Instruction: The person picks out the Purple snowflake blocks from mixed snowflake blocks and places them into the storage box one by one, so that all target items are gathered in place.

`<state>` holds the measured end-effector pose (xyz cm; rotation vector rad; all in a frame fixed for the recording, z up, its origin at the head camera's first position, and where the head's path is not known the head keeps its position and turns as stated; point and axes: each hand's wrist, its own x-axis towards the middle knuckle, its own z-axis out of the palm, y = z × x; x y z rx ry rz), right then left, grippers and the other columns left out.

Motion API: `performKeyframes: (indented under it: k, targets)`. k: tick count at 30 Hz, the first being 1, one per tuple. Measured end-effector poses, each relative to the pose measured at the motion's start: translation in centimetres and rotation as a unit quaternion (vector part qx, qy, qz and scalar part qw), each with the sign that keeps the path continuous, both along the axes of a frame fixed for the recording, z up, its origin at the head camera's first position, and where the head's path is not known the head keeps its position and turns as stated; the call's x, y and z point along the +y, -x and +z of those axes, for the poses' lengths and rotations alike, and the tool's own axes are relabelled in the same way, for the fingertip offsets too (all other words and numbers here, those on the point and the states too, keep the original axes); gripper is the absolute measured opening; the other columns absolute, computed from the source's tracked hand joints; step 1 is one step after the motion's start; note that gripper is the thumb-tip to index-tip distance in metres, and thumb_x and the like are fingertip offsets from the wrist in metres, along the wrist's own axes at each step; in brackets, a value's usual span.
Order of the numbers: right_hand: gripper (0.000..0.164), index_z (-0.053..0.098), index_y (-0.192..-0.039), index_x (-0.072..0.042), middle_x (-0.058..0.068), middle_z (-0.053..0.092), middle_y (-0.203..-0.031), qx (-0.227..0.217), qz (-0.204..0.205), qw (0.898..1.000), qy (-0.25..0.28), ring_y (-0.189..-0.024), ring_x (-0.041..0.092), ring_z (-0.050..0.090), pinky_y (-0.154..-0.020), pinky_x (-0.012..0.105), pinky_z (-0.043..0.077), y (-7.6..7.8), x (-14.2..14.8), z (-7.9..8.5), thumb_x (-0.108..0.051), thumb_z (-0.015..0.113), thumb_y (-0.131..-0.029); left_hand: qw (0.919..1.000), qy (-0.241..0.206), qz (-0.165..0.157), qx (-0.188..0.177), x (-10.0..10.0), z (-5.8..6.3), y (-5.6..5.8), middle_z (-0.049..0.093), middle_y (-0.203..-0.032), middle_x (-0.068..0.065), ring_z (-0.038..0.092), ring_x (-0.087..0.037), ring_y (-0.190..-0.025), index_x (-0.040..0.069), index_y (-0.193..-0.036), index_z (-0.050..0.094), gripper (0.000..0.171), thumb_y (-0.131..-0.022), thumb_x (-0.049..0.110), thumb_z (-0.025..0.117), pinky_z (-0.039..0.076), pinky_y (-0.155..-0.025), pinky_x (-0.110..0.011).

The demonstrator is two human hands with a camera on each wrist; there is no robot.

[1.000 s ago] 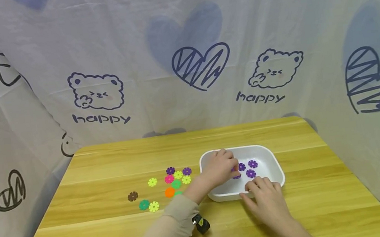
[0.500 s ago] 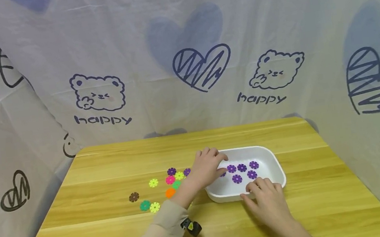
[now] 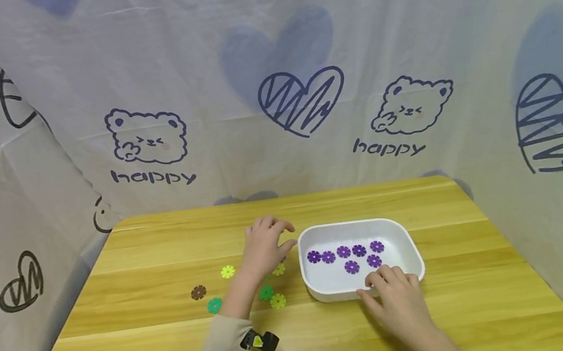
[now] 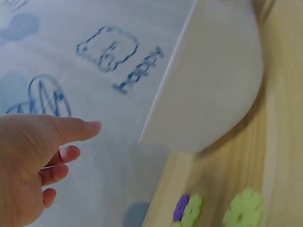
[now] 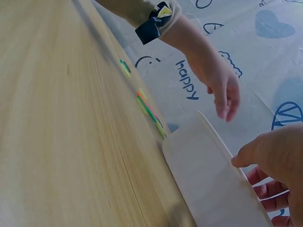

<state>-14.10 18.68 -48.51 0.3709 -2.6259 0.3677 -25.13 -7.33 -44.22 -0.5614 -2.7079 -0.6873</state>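
Observation:
My left hand hovers just left of the white plastic tray, above some loose snowflake discs that it partly hides. Its thumb and fingers are spread apart, with nothing between them; the left wrist view shows the thumb extended beside the tray wall. Inside the tray several purple snowflake discs lie flat, mostly toward its left and middle. At the tray's near right rim, my right hand holds the edge. In the right wrist view its thumb presses the outer wall while the fingers reach over inside.
Left of the tray, loose discs lie on the wooden table: yellow, brown, teal, green and yellow-green. A black wrist camera sits on the left wrist. Printed cloth hangs behind.
My left hand has come out of the tray and moved left over the loose discs, uncovering purple discs at the tray's left end. The right hand stays on the rim.

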Motion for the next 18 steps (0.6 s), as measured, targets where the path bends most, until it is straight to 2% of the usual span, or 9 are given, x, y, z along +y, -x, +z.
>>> performKeyframes:
  k: [7, 13, 18]
  targets:
    - [0.022, 0.064, -0.085, -0.018, -0.005, 0.056, -0.086, -0.003, -0.001, 1.0, -0.001, -0.081, 0.015, 0.048, -0.075, 0.034, 0.034, 0.0, 0.0, -0.1, -0.031, 0.08, -0.078, 0.9962, -0.064, 0.057, -0.014, -3.3, -1.0, 0.8, 0.065, -0.102, -0.006, 0.053, -0.026, -0.099, 0.018, -0.102, 0.07, 0.021, -0.084, 0.027, 0.076, 0.034, -0.086, -0.046]
    - [0.022, 0.064, -0.085, -0.018, -0.005, 0.056, -0.086, -0.006, -0.002, 1.0, 0.001, -0.081, 0.015, 0.048, -0.075, 0.034, 0.033, -0.1, 0.0, -0.1, -0.031, 0.08, -0.078, 0.9866, -0.104, 0.108, -0.064, -5.3, -2.0, 1.4, 0.063, -0.104, -0.009, 0.052, -0.031, -0.105, 0.015, -0.105, 0.069, 0.023, -0.086, 0.026, 0.075, 0.03, -0.094, -0.053]
    - [0.022, 0.064, -0.085, -0.018, -0.005, 0.056, -0.086, 0.003, 0.002, 1.0, 0.002, -0.08, 0.015, 0.048, -0.076, 0.035, 0.034, 0.0, 0.0, 0.0, -0.031, 0.08, -0.078, 0.9772, -0.117, 0.142, -0.106, -6.3, -3.0, 1.3, 0.062, -0.109, -0.011, 0.05, -0.032, -0.11, 0.013, -0.11, 0.069, 0.028, -0.088, 0.03, 0.072, 0.028, -0.096, -0.053]
